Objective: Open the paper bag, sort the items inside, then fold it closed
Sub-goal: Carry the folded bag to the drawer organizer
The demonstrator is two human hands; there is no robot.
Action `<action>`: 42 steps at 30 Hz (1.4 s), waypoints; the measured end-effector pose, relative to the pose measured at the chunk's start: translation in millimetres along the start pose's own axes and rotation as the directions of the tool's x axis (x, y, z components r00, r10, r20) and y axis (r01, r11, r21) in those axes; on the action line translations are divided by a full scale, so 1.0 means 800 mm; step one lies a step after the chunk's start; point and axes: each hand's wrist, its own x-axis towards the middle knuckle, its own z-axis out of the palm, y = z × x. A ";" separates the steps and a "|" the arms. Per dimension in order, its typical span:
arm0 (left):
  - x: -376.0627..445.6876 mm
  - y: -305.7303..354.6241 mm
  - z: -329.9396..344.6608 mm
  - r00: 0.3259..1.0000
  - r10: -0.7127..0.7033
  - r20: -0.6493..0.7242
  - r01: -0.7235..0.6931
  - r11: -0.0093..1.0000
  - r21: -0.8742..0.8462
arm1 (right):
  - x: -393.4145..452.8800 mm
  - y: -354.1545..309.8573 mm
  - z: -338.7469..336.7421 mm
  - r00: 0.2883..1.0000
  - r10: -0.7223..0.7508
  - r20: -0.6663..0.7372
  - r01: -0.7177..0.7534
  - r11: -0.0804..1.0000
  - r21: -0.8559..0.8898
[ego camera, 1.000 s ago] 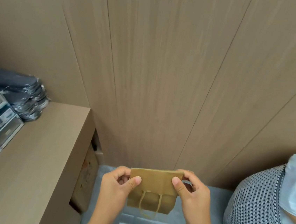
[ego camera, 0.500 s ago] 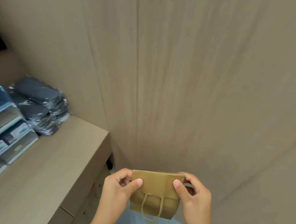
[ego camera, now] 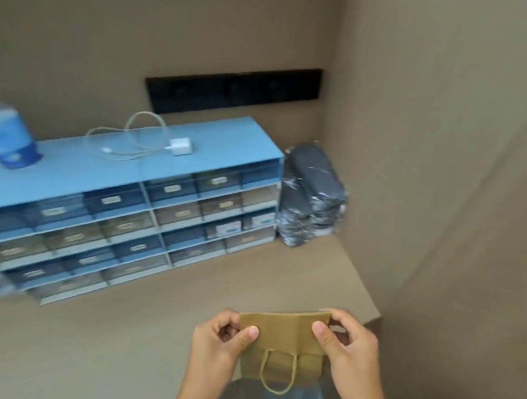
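A small brown paper bag (ego camera: 282,347) with a folded-over top and a twine handle hanging down hangs in the air near the desk's right front corner. My left hand (ego camera: 221,344) pinches its upper left corner, thumb on the front. At the upper right corner my right hand (ego camera: 347,348) pinches it the same way. The bag's mouth is folded shut and nothing of its contents shows.
A wooden desk (ego camera: 131,331) carries a blue multi-drawer organiser (ego camera: 117,213) with a white charger and cable (ego camera: 150,145) on top and a water bottle (ego camera: 2,136). A stack of dark wrapped packs (ego camera: 313,194) stands beside it. Wood-panel walls close in on the right.
The view has swung left, bringing the whole desk and drawer organiser into sight; the person at the right is out of frame. Both hands keep the same pinch on the bag.
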 end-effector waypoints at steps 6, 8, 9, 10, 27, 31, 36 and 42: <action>0.063 -0.029 -0.064 0.981 -0.056 -0.186 0.056 0.998 -0.008 | 0.089 0.011 0.095 0.968 0.014 0.251 0.010 0.995 -0.096; 0.082 -0.038 -0.070 0.974 -0.077 -0.214 0.078 0.997 -0.007 | 0.113 0.013 0.111 0.956 0.028 0.291 0.011 0.991 -0.132; 0.090 -0.043 -0.070 0.969 -0.088 -0.232 0.092 0.996 0.005 | 0.124 0.015 0.116 0.953 0.039 0.301 0.006 0.989 -0.148; 0.097 -0.046 -0.071 0.964 -0.097 -0.248 0.102 0.995 0.007 | 0.133 0.016 0.121 0.949 0.048 0.312 0.002 0.987 -0.159; 0.134 -0.089 -0.059 0.865 -0.234 -0.444 0.305 0.947 0.096 | 0.213 0.089 0.158 0.843 0.118 0.524 -0.030 0.984 -0.174; 0.132 -0.089 -0.058 0.861 -0.227 -0.456 0.312 0.942 0.120 | 0.213 0.099 0.160 0.840 0.105 0.533 -0.017 0.986 -0.166; 0.134 -0.083 -0.064 0.860 -0.247 -0.447 0.337 0.932 0.133 | 0.216 0.103 0.161 0.829 0.116 0.547 -0.019 0.984 -0.180; 0.135 -0.072 -0.072 0.876 -0.242 -0.418 0.330 0.932 0.152 | 0.211 0.091 0.160 0.818 0.148 0.556 -0.071 0.985 -0.157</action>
